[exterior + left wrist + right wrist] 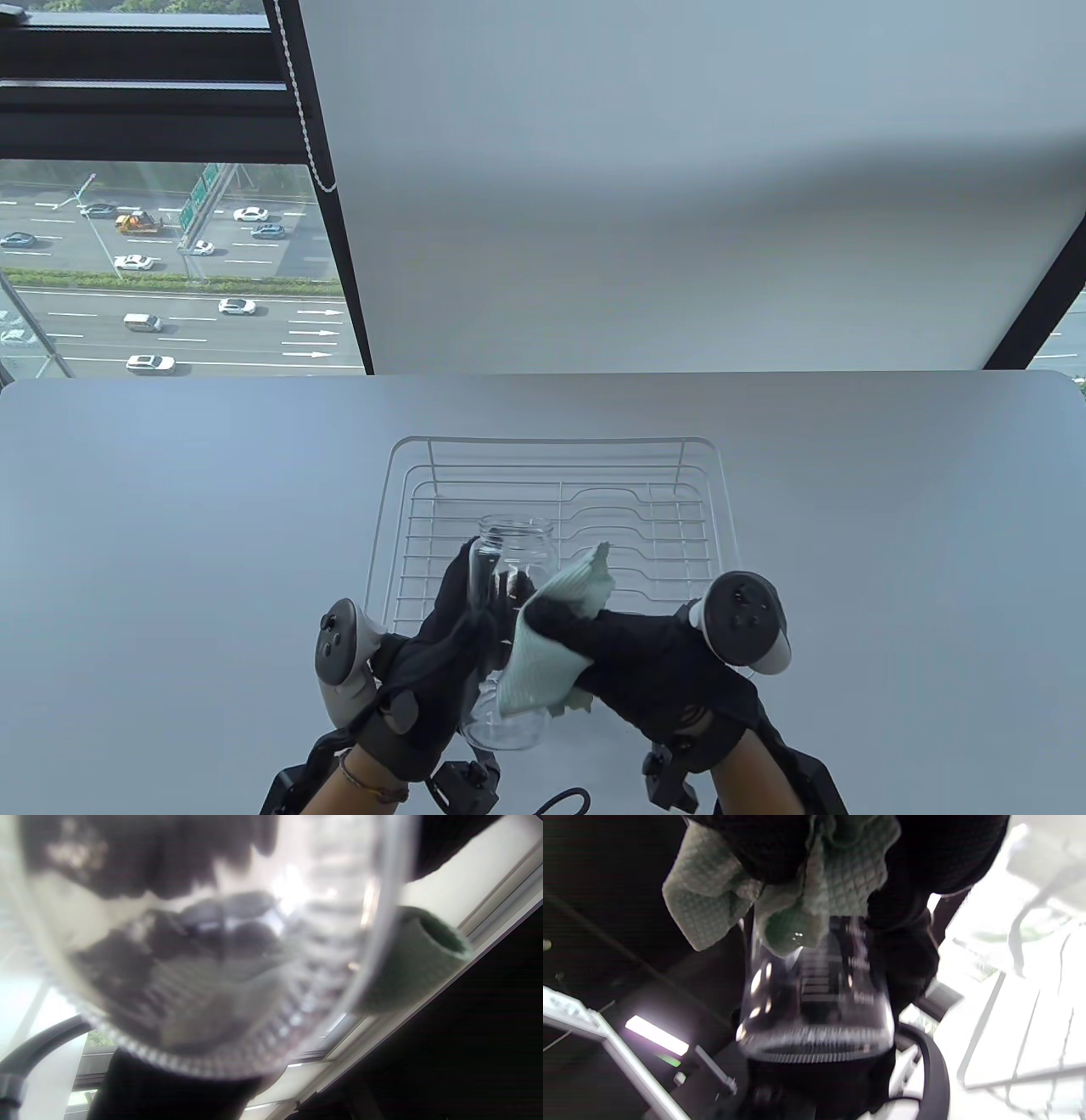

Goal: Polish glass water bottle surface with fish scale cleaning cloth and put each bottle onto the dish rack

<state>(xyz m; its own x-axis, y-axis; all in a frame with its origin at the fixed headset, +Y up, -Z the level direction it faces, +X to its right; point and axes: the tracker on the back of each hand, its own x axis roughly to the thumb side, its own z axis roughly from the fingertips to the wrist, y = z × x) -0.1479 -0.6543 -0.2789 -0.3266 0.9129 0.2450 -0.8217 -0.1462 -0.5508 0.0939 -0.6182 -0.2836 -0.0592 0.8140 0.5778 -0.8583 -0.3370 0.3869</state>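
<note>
A clear glass bottle (512, 586) is held tilted above the table's near edge, its open mouth pointing away toward the rack. My left hand (458, 632) grips its left side with fingers curled round the body. My right hand (585, 632) holds the pale green cleaning cloth (551, 641) and presses it against the bottle's right side. In the left wrist view the bottle's base (191, 955) fills the frame, with a roll of cloth (418, 959) beside it. The right wrist view shows the cloth (797, 887) bunched over the bottle (818, 997).
A white wire dish rack (551, 526) sits on the white table (170, 526) just beyond the hands, nothing in it. A window with a road below is at the far left. A black cable (560, 800) lies at the near edge.
</note>
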